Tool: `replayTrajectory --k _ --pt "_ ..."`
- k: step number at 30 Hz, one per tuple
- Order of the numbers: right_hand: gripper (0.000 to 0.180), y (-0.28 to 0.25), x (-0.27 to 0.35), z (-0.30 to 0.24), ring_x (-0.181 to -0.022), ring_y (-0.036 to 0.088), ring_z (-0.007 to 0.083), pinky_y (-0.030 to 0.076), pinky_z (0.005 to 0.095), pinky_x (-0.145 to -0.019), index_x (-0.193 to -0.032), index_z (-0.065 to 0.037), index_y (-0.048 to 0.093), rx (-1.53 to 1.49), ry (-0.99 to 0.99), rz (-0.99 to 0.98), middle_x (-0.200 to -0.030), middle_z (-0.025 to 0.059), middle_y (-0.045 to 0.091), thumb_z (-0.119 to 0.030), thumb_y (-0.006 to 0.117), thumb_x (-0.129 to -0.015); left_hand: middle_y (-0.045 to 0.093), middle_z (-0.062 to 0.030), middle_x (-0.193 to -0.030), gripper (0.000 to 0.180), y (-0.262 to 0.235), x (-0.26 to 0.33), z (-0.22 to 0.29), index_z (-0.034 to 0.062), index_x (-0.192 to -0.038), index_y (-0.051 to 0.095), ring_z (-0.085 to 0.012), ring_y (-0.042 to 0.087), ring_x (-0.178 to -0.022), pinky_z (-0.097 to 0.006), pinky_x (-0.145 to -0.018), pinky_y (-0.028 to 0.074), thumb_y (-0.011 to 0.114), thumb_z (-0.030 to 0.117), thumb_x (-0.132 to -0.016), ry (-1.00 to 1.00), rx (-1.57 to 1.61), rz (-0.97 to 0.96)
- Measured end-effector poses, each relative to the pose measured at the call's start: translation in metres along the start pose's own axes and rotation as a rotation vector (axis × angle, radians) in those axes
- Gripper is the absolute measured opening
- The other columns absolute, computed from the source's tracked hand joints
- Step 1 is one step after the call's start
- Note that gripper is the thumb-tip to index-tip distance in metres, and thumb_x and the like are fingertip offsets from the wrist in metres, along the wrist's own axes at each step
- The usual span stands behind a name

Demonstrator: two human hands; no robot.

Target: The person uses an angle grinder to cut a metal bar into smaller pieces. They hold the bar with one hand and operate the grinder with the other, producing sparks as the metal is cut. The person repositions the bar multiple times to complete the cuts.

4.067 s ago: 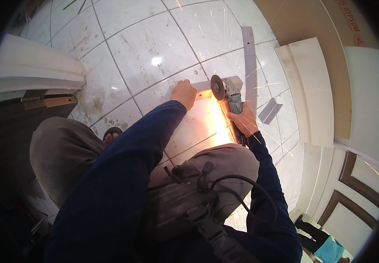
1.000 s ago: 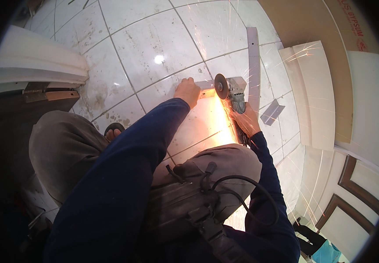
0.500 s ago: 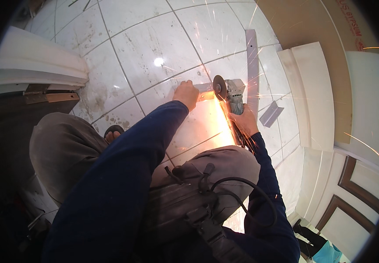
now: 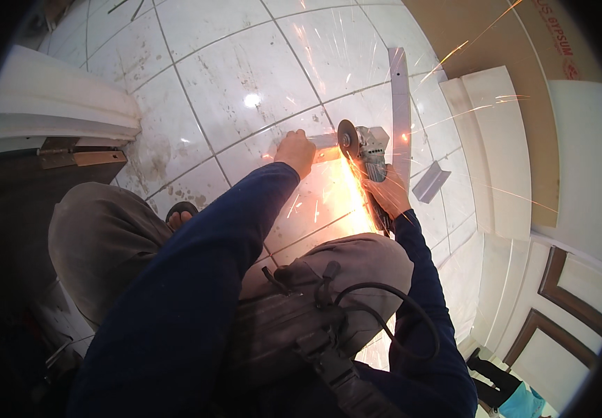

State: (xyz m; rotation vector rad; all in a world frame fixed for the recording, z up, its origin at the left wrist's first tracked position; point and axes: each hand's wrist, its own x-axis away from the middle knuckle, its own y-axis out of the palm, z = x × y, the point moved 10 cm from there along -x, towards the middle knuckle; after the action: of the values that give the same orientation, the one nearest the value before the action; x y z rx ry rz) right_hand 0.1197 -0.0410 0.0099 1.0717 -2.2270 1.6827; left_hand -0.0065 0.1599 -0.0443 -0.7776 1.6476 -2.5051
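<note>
The left hand (image 4: 296,152), below a navy-blue sleeve, has its fingers curled closed over the left part of a straight grey metal bar (image 4: 326,141), which lies on the white tiled floor (image 4: 235,76). The right hand (image 4: 389,191) has its fingers wrapped around the body of a grey-green and black angle grinder (image 4: 371,148); their grip is closed, though the far side of it is hidden. The grinder's dark round cutting disc (image 4: 348,139) stands on edge at the bar, just right of the left hand and apart from its fingers. A bright orange stream of sparks (image 4: 352,195) runs from the disc toward the person's right knee (image 4: 364,254); single sparks scatter over the floor and the boards at right.

Right of the grinder lie 2 further pieces: a long flat grey metal strip (image 4: 400,111) with 1 small hole near its far end, and a short grey angle-shaped metal offcut (image 4: 431,182). Beyond them, an off-white panel (image 4: 499,153) overlaps a large brown board (image 4: 545,174). At left, a metal hinge plate (image 4: 99,158) is set along the edge of a dark door (image 4: 36,202). At lower right, another person in a light-blue top (image 4: 522,403) is partly visible.
</note>
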Motion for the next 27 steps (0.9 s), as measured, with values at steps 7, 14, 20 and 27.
replayTrajectory --k 7,14,20,27 --pt "0.067 0.003 -0.002 0.005 -0.101 0.073 0.0421 0.056 0.0457 -0.090 -0.119 0.007 0.059 -0.039 -0.001 0.008 -0.109 0.0302 0.072 -0.041 0.077 -0.075 0.063 -0.0196 -0.122 0.029 0.001 -0.002 0.000 -0.0040 -0.110 0.076 -0.0339 0.064 -0.114 -0.041 -0.092 0.059 0.070 0.008 -0.083 0.003 0.000 -0.021" --pt "0.070 0.003 0.006 0.005 -0.103 0.073 0.0417 0.056 0.0450 -0.092 -0.122 0.008 0.059 -0.032 -0.035 0.004 -0.111 0.0299 0.072 -0.041 0.078 -0.075 0.063 -0.0177 -0.121 0.025 0.004 -0.001 -0.003 0.0028 -0.108 0.078 -0.0334 0.063 -0.115 -0.040 -0.092 0.059 0.071 0.009 -0.086 -0.026 -0.017 -0.015" --pt "0.072 0.007 0.004 0.021 -0.106 0.072 0.0421 0.056 0.0458 -0.093 -0.123 0.009 0.059 0.005 -0.055 0.027 -0.113 0.0306 0.072 -0.041 0.079 -0.075 0.063 -0.0180 -0.118 0.026 0.002 -0.002 0.000 -0.0017 -0.106 0.077 -0.0334 0.065 -0.110 -0.041 -0.088 0.060 0.071 0.008 -0.083 0.002 -0.006 0.038" --pt "0.077 0.005 -0.003 0.011 -0.109 0.071 0.0431 0.056 0.0465 -0.095 -0.127 0.008 0.057 0.048 -0.033 0.018 -0.115 0.0317 0.072 -0.044 0.077 -0.075 0.063 -0.0184 -0.119 0.027 0.003 -0.001 -0.002 -0.0022 -0.107 0.077 -0.0334 0.065 -0.111 -0.041 -0.089 0.060 0.071 0.008 -0.083 -0.011 0.007 0.027"
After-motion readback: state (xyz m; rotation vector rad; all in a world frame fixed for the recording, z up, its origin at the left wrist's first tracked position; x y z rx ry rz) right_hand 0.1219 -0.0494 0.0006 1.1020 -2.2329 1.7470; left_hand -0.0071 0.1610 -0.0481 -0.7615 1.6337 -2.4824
